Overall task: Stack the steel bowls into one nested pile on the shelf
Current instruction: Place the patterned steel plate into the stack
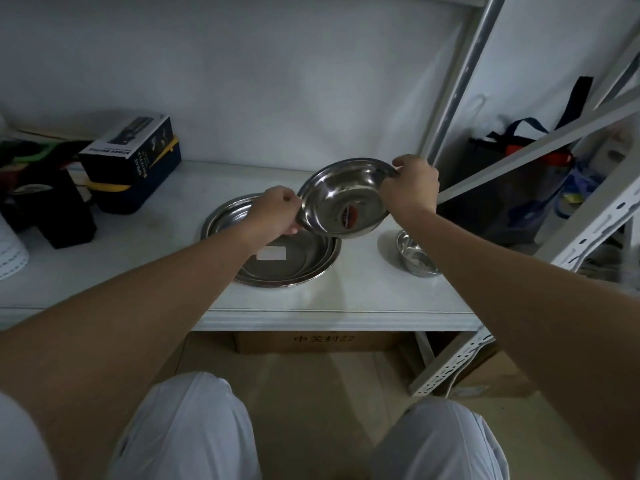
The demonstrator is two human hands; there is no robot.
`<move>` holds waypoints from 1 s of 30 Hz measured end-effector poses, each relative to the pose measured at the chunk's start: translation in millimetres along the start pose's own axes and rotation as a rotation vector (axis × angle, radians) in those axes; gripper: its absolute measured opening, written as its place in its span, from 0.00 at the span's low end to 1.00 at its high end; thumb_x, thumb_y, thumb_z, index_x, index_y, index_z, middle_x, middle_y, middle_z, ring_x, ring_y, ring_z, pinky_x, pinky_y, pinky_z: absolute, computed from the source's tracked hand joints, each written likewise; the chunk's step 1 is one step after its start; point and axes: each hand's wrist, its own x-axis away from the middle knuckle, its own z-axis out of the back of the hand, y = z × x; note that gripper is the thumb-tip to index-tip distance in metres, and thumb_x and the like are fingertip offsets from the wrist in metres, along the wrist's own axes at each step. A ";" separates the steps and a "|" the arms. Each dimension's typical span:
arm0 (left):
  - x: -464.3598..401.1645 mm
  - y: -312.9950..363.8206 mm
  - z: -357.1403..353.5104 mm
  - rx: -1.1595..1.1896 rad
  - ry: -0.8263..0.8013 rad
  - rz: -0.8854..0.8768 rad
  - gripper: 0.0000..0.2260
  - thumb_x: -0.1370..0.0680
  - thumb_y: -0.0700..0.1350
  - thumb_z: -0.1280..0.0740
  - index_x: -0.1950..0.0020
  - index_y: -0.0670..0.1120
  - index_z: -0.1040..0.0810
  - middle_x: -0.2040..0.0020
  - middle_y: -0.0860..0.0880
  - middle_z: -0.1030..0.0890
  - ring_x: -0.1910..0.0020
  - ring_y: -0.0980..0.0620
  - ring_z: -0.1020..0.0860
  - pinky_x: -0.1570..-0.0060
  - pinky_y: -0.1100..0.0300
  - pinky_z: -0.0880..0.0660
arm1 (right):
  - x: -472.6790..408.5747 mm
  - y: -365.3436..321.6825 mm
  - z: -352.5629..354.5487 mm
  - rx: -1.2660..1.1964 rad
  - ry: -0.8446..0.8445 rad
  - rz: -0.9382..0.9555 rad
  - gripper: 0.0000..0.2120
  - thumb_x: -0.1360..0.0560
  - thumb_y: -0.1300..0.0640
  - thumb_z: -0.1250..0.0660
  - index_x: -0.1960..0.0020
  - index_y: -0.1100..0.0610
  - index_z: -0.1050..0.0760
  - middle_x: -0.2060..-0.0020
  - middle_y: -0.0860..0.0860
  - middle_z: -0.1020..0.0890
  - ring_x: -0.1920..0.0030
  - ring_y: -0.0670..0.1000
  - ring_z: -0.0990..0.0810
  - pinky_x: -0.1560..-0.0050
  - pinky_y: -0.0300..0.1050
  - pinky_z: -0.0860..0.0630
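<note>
A medium steel bowl with a red sticker inside is held tilted in the air above the white shelf. My left hand grips its left rim and my right hand grips its right rim. Below and to the left lies a pile of large steel bowls nested together, with a white label inside the top one. My left forearm hides part of that pile. A small steel bowl stands on the shelf at the right, partly behind my right forearm.
A dark box with white print and black items crowd the shelf's left side. A grey metal upright and slanted shelf rails stand close on the right. A cardboard box sits under the shelf.
</note>
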 end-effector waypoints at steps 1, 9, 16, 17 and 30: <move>-0.4 0.6 4.7 -0.007 0.050 -0.009 0.10 0.20 0.39 0.40 0.40 0.41 0.24 0.45 0.40 0.18 0.56 0.45 0.18 0.54 0.56 0.19 | 1.1 -3.5 -4.3 -0.026 -0.017 -0.003 0.17 0.30 0.70 0.40 0.43 0.65 0.22 0.49 0.60 0.17 0.48 0.60 0.20 0.44 0.54 0.21; -8.4 -33.8 59.9 -0.279 0.317 0.052 0.13 0.25 0.36 0.37 0.66 0.51 0.28 0.65 0.51 0.24 0.56 0.47 0.23 0.54 0.58 0.25 | 13.9 -29.4 -70.5 -0.022 -0.250 0.079 0.15 0.31 0.65 0.39 0.47 0.62 0.20 0.52 0.60 0.18 0.50 0.60 0.21 0.56 0.41 0.31; -20.7 -74.4 66.0 -0.499 0.299 0.043 0.08 0.25 0.35 0.36 0.52 0.41 0.18 0.57 0.44 0.18 0.60 0.48 0.23 0.70 0.65 0.35 | 25.9 -16.3 -116.1 0.187 -0.461 0.125 0.12 0.28 0.63 0.38 0.46 0.64 0.22 0.48 0.61 0.20 0.47 0.62 0.21 0.50 0.49 0.24; -23.0 -77.9 65.6 -0.528 0.295 0.026 0.08 0.25 0.35 0.36 0.52 0.41 0.17 0.57 0.44 0.17 0.61 0.48 0.23 0.71 0.65 0.35 | 27.0 -14.6 -118.6 0.204 -0.477 0.132 0.12 0.28 0.63 0.38 0.47 0.64 0.22 0.48 0.61 0.20 0.48 0.62 0.20 0.50 0.49 0.24; -32.1 -96.2 50.8 -0.779 0.283 -0.085 0.05 0.26 0.35 0.33 0.52 0.38 0.20 0.56 0.41 0.18 0.57 0.43 0.20 0.61 0.55 0.26 | 30.9 6.5 -124.8 0.355 -0.528 0.397 0.15 0.25 0.58 0.42 0.43 0.60 0.23 0.44 0.59 0.22 0.38 0.61 0.29 0.36 0.53 0.31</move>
